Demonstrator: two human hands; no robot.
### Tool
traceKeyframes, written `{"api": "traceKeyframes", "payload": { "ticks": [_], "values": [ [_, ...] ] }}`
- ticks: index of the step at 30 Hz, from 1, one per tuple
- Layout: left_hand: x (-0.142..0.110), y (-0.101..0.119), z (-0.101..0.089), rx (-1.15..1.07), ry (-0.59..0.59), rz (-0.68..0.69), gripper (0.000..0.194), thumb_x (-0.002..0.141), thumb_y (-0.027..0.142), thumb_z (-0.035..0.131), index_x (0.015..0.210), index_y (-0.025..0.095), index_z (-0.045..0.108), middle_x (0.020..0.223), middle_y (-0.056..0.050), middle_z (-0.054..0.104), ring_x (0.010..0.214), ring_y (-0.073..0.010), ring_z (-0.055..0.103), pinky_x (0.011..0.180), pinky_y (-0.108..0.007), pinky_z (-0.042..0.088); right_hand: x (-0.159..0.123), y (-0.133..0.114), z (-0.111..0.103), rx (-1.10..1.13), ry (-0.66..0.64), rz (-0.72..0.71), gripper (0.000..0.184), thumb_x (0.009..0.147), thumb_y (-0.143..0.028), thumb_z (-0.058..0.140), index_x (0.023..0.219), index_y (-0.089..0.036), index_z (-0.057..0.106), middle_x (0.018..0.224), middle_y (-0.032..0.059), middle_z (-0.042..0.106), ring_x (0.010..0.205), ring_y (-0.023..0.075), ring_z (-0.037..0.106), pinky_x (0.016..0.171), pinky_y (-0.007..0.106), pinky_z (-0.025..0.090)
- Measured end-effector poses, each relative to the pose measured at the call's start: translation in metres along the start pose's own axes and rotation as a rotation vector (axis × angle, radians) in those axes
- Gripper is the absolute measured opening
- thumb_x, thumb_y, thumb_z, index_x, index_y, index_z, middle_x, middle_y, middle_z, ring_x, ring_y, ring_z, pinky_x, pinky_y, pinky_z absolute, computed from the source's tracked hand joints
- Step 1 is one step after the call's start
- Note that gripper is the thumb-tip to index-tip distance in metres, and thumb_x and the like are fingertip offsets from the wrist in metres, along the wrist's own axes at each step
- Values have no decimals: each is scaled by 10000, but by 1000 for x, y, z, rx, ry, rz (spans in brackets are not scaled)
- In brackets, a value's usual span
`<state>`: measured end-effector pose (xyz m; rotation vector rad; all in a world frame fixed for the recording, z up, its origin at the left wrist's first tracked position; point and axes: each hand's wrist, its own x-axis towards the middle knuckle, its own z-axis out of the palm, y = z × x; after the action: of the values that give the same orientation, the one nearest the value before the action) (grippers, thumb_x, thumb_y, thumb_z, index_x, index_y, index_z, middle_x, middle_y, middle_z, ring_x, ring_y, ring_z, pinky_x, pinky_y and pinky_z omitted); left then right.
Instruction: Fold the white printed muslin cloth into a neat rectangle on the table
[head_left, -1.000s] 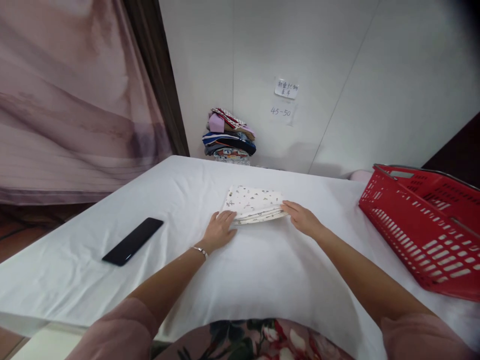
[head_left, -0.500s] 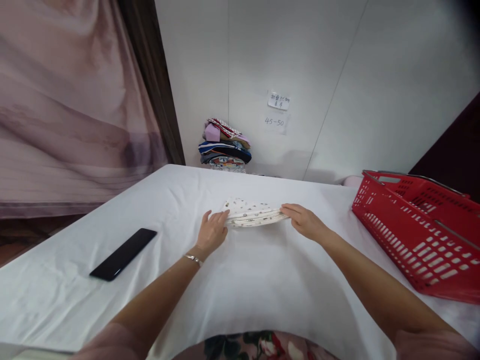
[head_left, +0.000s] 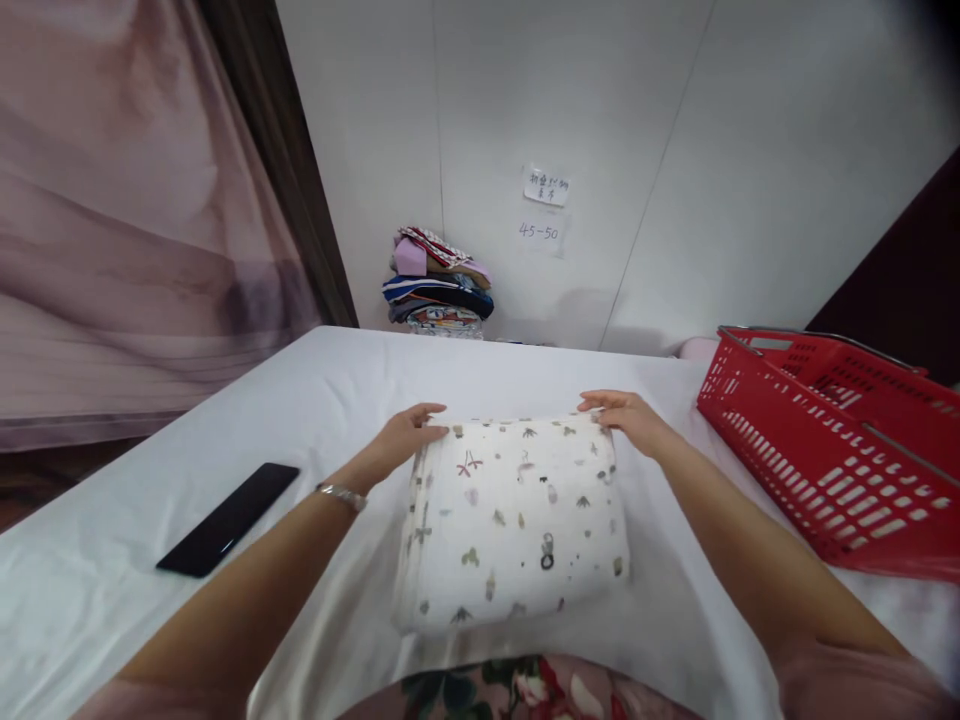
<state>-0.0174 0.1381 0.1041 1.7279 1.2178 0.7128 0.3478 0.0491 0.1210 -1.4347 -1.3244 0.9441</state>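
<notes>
A folded white cloth with small printed figures (head_left: pixel 514 520) is lifted above the white-covered table (head_left: pixel 360 385), close in front of me. My left hand (head_left: pixel 405 437) grips its top left corner, fingers curled over the edge. At the top right corner my right hand (head_left: pixel 626 415) holds on the same way. The cloth hangs down from both hands towards my body, its printed face turned to me.
A black phone (head_left: pixel 229 518) lies on the table at the left. A red plastic basket (head_left: pixel 832 445) stands at the right edge. A pile of folded clothes (head_left: pixel 439 285) rests against the back wall, under two paper notes (head_left: pixel 546 187). A pink curtain (head_left: pixel 127 210) hangs at left.
Both hands lifted the folded cloth off the table and drew it towards me; it now hangs upright between them instead of lying flat.
</notes>
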Motion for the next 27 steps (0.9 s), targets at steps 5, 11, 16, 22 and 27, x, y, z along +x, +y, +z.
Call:
{"api": "traceKeyframes", "payload": {
  "ticks": [5,11,16,22,27],
  "values": [
    [25,-48,35,54,5,-245,448,649,363,634,1044,153,630,925,-74,660,834,-212,624,705,-297,496,21,70,30,160,84,341,358,656,-231,611,1003,-149,638,948,86,681,704,142,614,633,262,490],
    [29,-65,35,-33,-13,-233,503,660,406,646,1098,163,601,1029,-83,655,907,-208,619,739,-286,496,17,91,36,168,41,386,458,679,-365,654,1095,-181,601,940,63,676,750,162,619,634,268,495],
    [30,-68,37,-21,1,-198,497,702,438,598,1121,171,582,949,-63,656,825,-187,624,692,-273,493,22,97,41,-54,76,235,441,669,-379,641,1054,-164,633,915,58,673,770,178,616,692,295,489],
    [24,-60,40,519,30,-35,436,819,438,433,1172,209,551,842,-50,661,824,-216,614,731,-318,464,22,104,50,-335,144,118,333,728,-380,560,981,-189,664,961,47,667,897,214,594,853,376,448],
    [20,-48,38,759,66,182,364,829,373,440,1107,191,589,1103,-98,620,1005,-251,564,846,-368,440,21,102,45,-616,70,-221,315,782,-314,541,1069,-222,633,1170,72,590,1111,219,506,969,392,385]
  ]
}}
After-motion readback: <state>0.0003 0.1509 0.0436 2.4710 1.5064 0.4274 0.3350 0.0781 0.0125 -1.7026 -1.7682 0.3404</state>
